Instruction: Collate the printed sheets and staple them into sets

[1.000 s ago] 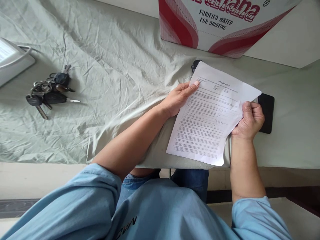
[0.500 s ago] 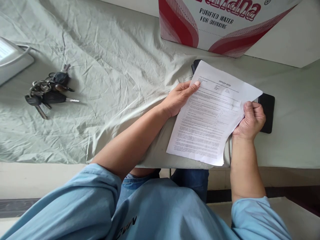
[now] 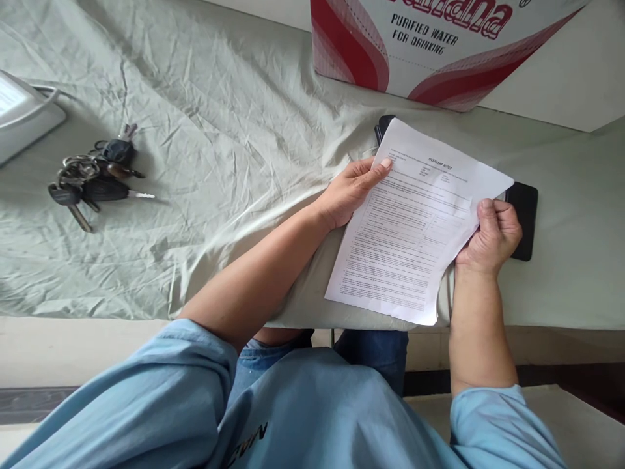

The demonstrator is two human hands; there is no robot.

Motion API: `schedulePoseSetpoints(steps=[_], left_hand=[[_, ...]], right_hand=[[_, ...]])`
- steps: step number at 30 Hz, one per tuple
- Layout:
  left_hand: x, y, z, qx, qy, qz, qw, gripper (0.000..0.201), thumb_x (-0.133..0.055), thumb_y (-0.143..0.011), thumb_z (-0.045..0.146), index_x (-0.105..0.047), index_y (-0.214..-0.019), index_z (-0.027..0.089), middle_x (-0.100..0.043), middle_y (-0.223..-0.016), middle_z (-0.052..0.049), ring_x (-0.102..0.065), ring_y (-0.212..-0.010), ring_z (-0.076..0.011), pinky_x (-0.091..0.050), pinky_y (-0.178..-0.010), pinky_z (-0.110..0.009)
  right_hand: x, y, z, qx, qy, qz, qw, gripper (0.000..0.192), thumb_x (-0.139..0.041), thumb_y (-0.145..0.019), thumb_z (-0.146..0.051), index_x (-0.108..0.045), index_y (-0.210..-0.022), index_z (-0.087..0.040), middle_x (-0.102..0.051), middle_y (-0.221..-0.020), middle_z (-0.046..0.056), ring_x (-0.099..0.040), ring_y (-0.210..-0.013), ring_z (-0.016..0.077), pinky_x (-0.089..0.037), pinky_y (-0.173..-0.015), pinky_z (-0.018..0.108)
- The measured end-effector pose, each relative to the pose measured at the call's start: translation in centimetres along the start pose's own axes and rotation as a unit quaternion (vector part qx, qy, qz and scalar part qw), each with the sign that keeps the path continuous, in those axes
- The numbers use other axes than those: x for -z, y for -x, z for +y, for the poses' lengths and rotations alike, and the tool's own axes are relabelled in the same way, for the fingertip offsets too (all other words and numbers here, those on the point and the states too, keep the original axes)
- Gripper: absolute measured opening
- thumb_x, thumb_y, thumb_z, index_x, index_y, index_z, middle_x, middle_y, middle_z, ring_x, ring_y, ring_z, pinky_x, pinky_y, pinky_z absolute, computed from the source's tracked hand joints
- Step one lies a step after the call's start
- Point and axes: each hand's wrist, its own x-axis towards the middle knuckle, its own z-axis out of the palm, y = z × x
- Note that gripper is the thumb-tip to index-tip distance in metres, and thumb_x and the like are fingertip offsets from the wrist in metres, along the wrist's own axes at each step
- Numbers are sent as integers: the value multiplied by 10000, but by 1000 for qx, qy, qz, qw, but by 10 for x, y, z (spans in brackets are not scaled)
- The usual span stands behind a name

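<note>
A printed sheet of paper, headed "OVERLEAF NOTES", is held at a tilt above the cloth-covered table. My left hand grips its left edge, thumb on top and fingers underneath. On the right edge my right hand is closed, with the paper pinched under the thumb. Behind that hand lies a flat black object, partly covered by the hand and sheet. Another dark object peeks out past the sheet's upper left corner; most of it is hidden.
A bunch of keys lies on the wrinkled green cloth at the left. Beyond it a white device with a cable is cut off by the frame. A red and white water carton stands at the back.
Almost nothing differs. My right hand has shifted very slightly to the right, still gripping the sheet.
</note>
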Motion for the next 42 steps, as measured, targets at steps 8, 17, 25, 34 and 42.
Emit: schedulePoseSetpoints(steps=[8, 17, 25, 34, 42], left_hand=[[1, -1, 0, 0, -6, -9, 1000, 633, -936, -1042, 833, -913, -1243, 233, -982, -1246, -145, -919, -1419, -449, -743, -1274, -627], [6, -2, 1, -4, -35, -29, 999, 703, -882, -1064, 884, -881, -1235, 203, -975, -1242, -140, -930, -1389, -429, -763, -1248, -605], [6, -3, -1, -18, -55, -23, 998, 683, -861, -1086, 868, -864, -1223, 199, -963, -1217, -135, -925, -1395, -440, -777, -1221, -623], [13, -10, -7, -25, -60, 36, 997, 551, -726, -1215, 753, -807, -1306, 215, -946, -1305, -120, -875, -1494, -427, -744, -1267, -648], [11, -22, -2, -49, 94, 58, 993, 538, -698, -1227, 651, -755, -1514, 200, -911, -1541, -156, -752, -1695, -444, -679, -1389, -646]], right_hand=[[-1, 0, 3, -6, 7, -2, 1000, 344, -944, -753, -522, -741, -806, -249, -630, -798, -38, -554, -826, 162, -532, -848, 372], [2, -2, 8, 3, -2, -7, 1000, 454, -1032, -795, -590, -722, -828, -259, -672, -807, -31, -587, -853, 172, -545, -845, 362], [3, -2, 12, 11, -4, -10, 1000, 350, -980, -803, -496, -740, -870, -250, -636, -808, -32, -552, -852, 166, -530, -896, 379], [27, 6, 3, -30, 18, -23, 999, 408, -985, -869, -549, -766, -1036, -248, -752, -980, 13, -573, -819, 165, -571, -879, 393], [105, 75, -52, -169, 2, -145, 975, 926, -1024, -789, -964, -864, -1409, -295, -862, -1543, 154, -765, -1574, 425, -571, -1419, 698]])
